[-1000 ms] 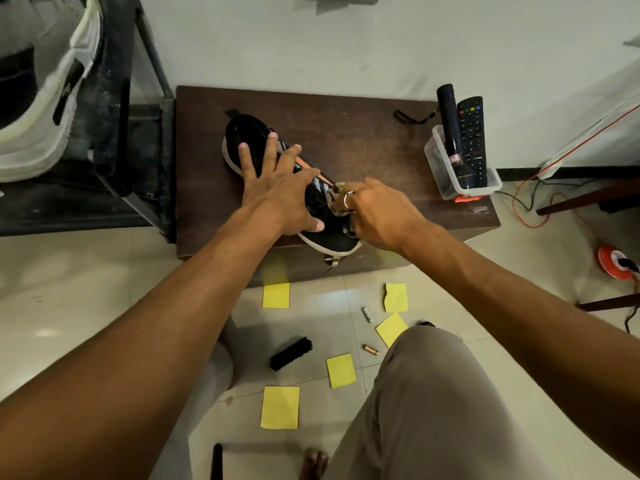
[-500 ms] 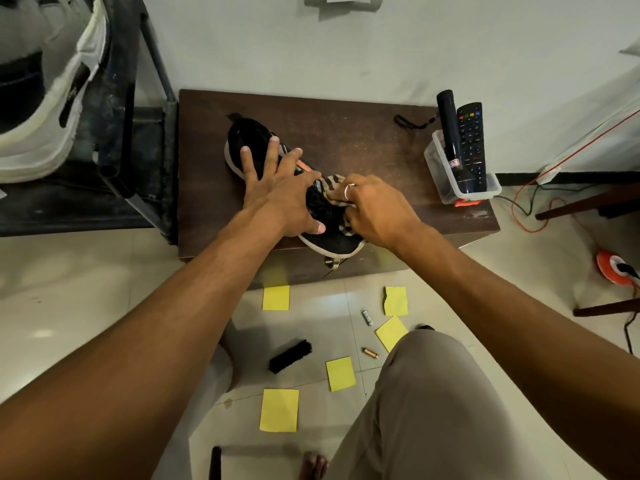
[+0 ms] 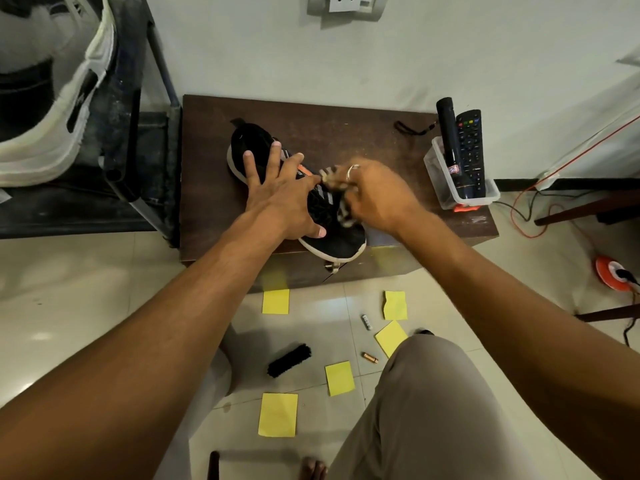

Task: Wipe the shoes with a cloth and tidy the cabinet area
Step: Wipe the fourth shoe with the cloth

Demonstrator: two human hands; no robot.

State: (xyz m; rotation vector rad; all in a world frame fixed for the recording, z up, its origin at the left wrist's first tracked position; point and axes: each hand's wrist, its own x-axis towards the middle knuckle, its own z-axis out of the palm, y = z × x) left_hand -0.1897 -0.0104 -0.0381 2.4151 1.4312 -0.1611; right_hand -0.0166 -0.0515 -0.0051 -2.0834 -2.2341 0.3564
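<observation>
A black shoe (image 3: 337, 242) with a white sole lies on the dark brown cabinet top (image 3: 346, 133), its toe over the front edge. My left hand (image 3: 280, 195) presses flat on the shoe's upper, fingers spread toward the heel. My right hand (image 3: 374, 195) grips a striped cloth (image 3: 341, 202) against the shoe's right side; hand and cloth are blurred by motion. Most of the cloth is hidden under my fingers.
A clear plastic box (image 3: 446, 181) at the cabinet's right end holds a remote (image 3: 469, 147) and a black torch (image 3: 448, 133). On the floor lie several yellow sticky notes (image 3: 278, 414), two batteries (image 3: 366, 322), a black brush (image 3: 289, 360). A dark rack (image 3: 138, 133) stands left; cables (image 3: 526, 209) run right.
My right hand has moved with the cloth up along the shoe, from near the toe toward the laces. My left hand stays pressed on the shoe.
</observation>
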